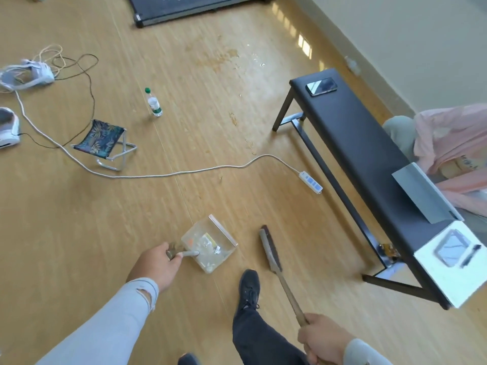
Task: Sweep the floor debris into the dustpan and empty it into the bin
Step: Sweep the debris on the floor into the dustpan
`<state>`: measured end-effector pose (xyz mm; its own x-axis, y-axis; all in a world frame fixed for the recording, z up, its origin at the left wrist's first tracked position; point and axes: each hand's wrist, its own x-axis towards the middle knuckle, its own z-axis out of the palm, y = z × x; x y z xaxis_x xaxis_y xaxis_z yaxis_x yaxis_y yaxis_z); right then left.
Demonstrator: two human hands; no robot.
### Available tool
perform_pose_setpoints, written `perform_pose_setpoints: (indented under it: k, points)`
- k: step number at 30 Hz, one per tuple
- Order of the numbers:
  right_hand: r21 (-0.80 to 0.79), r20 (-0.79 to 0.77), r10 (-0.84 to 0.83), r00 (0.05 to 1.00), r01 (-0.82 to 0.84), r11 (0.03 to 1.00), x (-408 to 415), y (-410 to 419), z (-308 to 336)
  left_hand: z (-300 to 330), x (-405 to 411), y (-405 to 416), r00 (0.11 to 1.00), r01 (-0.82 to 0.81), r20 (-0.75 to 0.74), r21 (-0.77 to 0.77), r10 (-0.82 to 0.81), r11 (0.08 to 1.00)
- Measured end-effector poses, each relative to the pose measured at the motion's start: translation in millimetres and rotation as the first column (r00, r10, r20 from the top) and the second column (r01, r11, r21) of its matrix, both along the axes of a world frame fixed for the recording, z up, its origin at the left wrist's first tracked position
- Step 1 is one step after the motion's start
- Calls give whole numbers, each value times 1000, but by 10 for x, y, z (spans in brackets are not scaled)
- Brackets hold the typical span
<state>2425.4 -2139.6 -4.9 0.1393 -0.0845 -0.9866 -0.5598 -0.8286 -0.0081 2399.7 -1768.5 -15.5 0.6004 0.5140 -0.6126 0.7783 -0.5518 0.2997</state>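
A clear plastic dustpan rests on the wooden floor, with paper scraps and wrappers inside it. My left hand grips its handle from the left. A broom stands to the right of the dustpan, its grey bristle head on the floor and apart from the pan. My right hand is closed around the broom's wooden handle at the bottom right. More small crumbs and stains lie scattered on the floor farther away. No bin is in view.
A black bench on the right carries a phone, a tablet and a white box; a person in pink sits beyond it. A white power strip and its cable cross the floor. A water bottle, folding stool, shoes and my foot stand nearby.
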Motion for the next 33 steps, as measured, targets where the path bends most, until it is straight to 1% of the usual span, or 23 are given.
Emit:
perform_pose_setpoints:
  k: [3,7,8,10,11,12,14,16,18,22,25,27,28,30,31,32,33]
  points:
    - [53,-58,60,997,-57,997,526,-190,317,-31,165,-13,1000,-3,-2,16,3,1000]
    - [74,-85,129,988,-123,990,1300,-409,753,-29,292,92,1000,-17,-24,31,18,999]
    - [81,-93,126,988,-119,990,1477,-444,830,-37,297,122,999,-19,-28,33,20,999]
    - [94,-103,65,993,-55,994,1737,-427,916,-44,311,152,999,-19,-32,37,20,999]
    - [96,-84,56,995,-48,994,1820,-376,915,-46,316,157,999,-19,-33,41,20,999]
    - [99,-39,79,996,-74,992,1863,-292,880,-54,320,157,999,-18,-30,45,19,999]
    - [91,86,161,983,-169,981,1941,-23,746,-66,314,161,999,-17,-29,42,18,999]
    - [47,193,236,952,-250,967,2045,312,584,-69,290,187,999,-37,-23,22,37,999]
    - [-5,235,285,929,-292,956,2205,675,423,-53,275,269,997,-69,-16,16,69,997]
    - [-76,302,393,868,-389,918,2511,1415,252,15,288,599,976,-219,16,7,219,976]
    - [-116,278,404,871,-387,915,2613,1927,78,13,372,869,965,-259,38,12,258,966]
    - [-115,252,469,847,-455,883,2562,2222,-13,-36,477,1014,963,-267,45,20,266,964]
    - [-106,222,533,816,-524,845,2484,2330,-43,-67,536,1080,963,-268,47,24,267,963]
    - [-122,150,686,712,-676,727,2285,2447,-28,-108,644,1203,966,-255,37,21,254,967]
    - [-128,130,719,682,-708,695,2218,2421,36,-114,679,1267,969,-247,30,15,247,969]
    - [-113,111,722,683,-713,692,2206,2342,137,-115,702,1338,969,-247,27,10,246,969]
    - [-75,98,694,713,-690,720,2247,2233,284,-114,704,1411,968,-249,29,10,249,968]
